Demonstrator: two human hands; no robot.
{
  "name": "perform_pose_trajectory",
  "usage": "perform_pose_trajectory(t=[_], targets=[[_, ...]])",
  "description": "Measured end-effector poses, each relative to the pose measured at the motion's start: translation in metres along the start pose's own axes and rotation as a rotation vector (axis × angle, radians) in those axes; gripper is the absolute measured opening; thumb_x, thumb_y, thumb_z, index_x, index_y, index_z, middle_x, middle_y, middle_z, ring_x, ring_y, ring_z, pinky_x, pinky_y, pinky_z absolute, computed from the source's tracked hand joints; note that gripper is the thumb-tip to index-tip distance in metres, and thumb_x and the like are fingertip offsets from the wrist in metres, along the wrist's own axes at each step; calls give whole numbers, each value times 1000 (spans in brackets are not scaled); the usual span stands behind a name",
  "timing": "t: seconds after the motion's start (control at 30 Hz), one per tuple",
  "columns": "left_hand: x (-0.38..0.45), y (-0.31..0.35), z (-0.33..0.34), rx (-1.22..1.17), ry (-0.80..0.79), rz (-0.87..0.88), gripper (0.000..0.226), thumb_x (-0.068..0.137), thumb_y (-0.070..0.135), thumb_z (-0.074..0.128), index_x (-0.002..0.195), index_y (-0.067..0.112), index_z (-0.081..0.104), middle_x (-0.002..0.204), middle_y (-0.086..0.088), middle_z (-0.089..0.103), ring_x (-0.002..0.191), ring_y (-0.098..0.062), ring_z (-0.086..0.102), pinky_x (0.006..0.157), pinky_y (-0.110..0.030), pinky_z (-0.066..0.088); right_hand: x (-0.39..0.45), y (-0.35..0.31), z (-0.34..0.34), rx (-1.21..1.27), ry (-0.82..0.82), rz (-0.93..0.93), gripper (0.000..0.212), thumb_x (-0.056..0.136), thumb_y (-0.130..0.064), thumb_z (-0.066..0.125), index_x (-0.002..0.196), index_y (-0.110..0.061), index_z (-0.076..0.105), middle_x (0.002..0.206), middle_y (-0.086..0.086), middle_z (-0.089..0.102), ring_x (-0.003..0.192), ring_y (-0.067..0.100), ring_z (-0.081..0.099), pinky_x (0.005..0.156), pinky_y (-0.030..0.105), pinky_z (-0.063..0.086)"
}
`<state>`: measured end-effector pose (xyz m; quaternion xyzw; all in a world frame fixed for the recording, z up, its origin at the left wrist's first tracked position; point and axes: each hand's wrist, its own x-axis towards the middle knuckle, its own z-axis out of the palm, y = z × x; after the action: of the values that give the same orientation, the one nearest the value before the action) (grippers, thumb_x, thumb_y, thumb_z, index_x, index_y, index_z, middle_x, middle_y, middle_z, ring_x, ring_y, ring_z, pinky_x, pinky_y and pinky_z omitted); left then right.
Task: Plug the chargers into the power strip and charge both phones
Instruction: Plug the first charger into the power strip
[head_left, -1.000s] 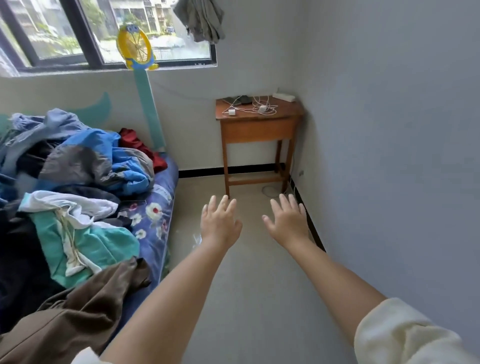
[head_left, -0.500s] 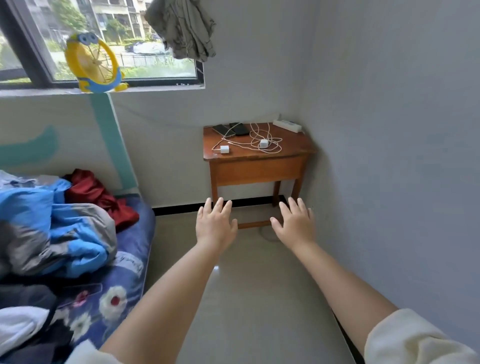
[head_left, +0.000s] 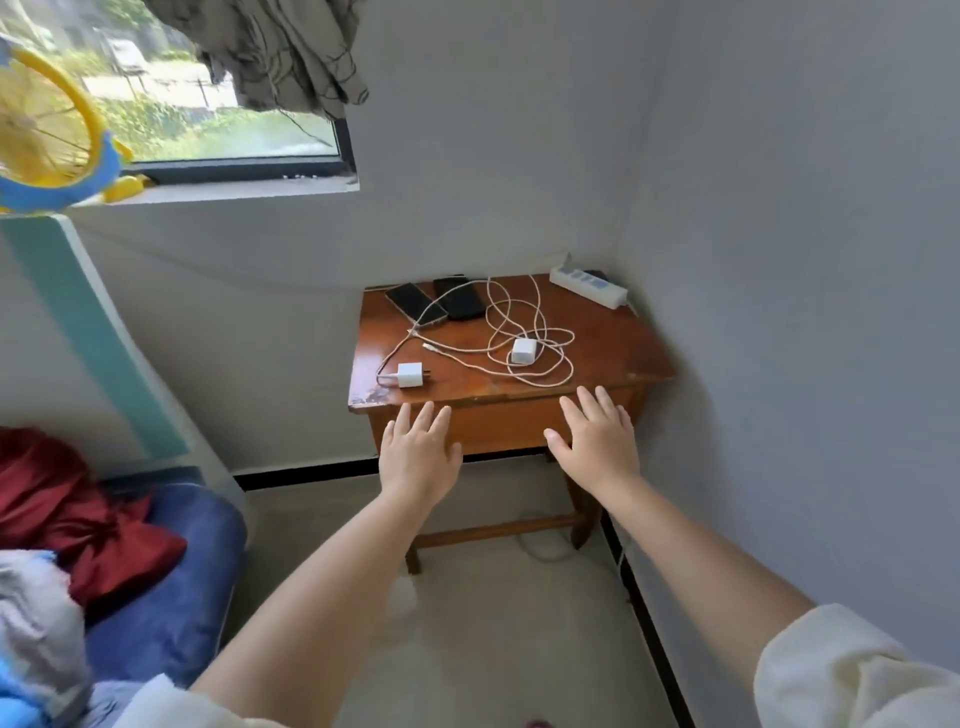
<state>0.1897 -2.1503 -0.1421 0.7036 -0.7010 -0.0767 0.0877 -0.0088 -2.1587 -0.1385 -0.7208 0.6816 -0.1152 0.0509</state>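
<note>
A small wooden table (head_left: 613, 358) stands in the room's corner. On it lie two dark phones (head_left: 415, 304) (head_left: 460, 298) at the back left, a white charger plug (head_left: 410, 375) near the front left, a second white charger plug (head_left: 522, 351) in the middle amid tangled white cables (head_left: 540, 332), and a white power strip (head_left: 589, 287) at the back right. My left hand (head_left: 418, 453) and my right hand (head_left: 597, 441) hover open, palms down, just before the table's front edge, holding nothing.
Grey walls close the corner behind and to the right of the table. A bed with a blue mattress (head_left: 171, 597) and a red garment (head_left: 78, 519) lies at the left. A yellow fan (head_left: 47, 140) sits by the window; clothing (head_left: 291, 52) hangs above.
The view has moved closer to the table, which now fills the middle of the frame. Both hands stay stretched forward and open and now reach its front edge.
</note>
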Motion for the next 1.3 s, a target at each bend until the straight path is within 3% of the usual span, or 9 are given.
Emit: perform_pose_trajectory(t=[0.27,0.43,0.6,0.73,0.83,0.93,1.07,1.17,1.3], targets=[[106,-48,25,-16,-56,-205,54,95,37,38,144,22,24,156,0,22,145,-23,9,118,-36,11,145,-10,44,-8,-119,-142,52,94,-39,41,140,-14,35,152,11,27,142,28,15,115,43,16],[180,-88,36,-31,-92,-226,50,96,35,32,144,22,24,156,2,22,145,-22,9,118,-34,12,220,-35,73,11,-152,-249,51,94,-38,42,139,-15,36,151,9,29,142,27,16,115,41,16],[240,-122,50,-153,-145,-305,51,96,36,37,143,20,28,155,0,25,144,-21,15,118,-34,17,280,-40,93,-3,-236,-239,52,95,-39,40,141,-17,32,153,6,26,143,23,12,116,37,13],[273,-135,56,-121,-145,-333,39,92,33,43,126,14,49,138,-2,48,128,-23,38,102,-33,37,308,-50,106,29,-301,-247,50,95,-35,42,141,-16,34,152,6,27,143,23,13,116,37,11],[291,-141,56,-16,-190,-350,29,92,28,42,108,9,55,124,-6,53,115,-26,45,90,-33,40,321,-58,115,70,-344,-222,50,96,-34,43,141,-17,33,153,5,26,143,22,11,116,37,12],[301,-144,57,24,-227,-333,26,94,26,39,103,8,56,117,-7,54,109,-26,48,87,-33,40,327,-63,123,95,-364,-235,49,96,-35,42,141,-18,32,153,2,26,143,19,11,116,35,11],[309,-151,57,-79,-273,-294,24,93,25,45,99,7,59,109,-9,56,103,-26,51,87,-34,43,332,-77,133,184,-335,-345,44,91,-32,51,130,-11,50,141,8,47,136,27,31,111,39,20],[310,-160,55,-186,-338,-287,25,92,25,49,100,7,64,107,-9,58,100,-24,54,86,-34,47,328,-88,137,141,-308,-630,47,69,-41,65,104,-10,69,108,8,71,105,28,64,92,41,41],[304,-171,54,-231,-259,-265,26,92,20,49,109,10,65,117,-8,59,111,-25,51,91,-32,43,317,-108,146,131,-416,-911,51,53,-40,85,95,-16,69,93,1,73,85,19,69,71,34,57]])
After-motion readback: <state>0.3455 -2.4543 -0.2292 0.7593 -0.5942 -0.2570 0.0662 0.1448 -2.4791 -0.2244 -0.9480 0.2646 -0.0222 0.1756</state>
